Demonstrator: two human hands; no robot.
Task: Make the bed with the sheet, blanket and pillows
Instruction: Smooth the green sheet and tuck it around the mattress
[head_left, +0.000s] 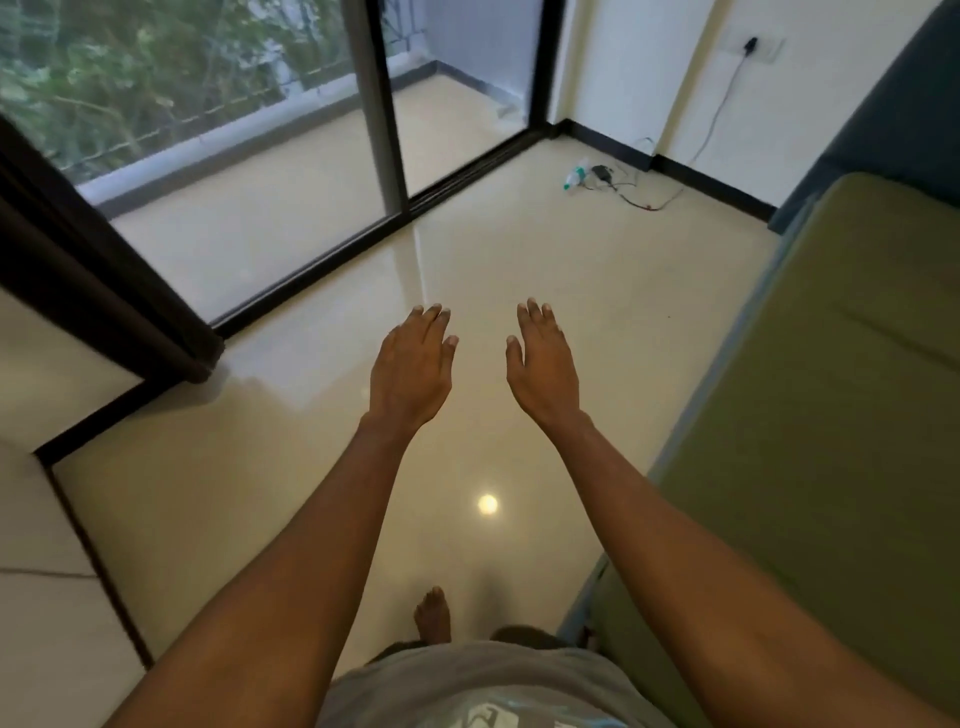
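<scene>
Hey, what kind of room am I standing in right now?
Most likely a bedroom at home. A green mattress with no bedding on it lies at the right, a sliding glass door opens onto a balcony, and a charger cable hangs from a wall socket.

The floor (519, 260) is glossy, smooth tile, the mattress (841, 415) matt green cloth, the sliding door (249, 197) clear glass.

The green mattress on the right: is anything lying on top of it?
The part of the green mattress in view is bare: no sheet, blanket or pillow on it. Its far right runs out of frame, so that stretch cannot be checked. Both hands hover over the floor beside it, empty.
</scene>
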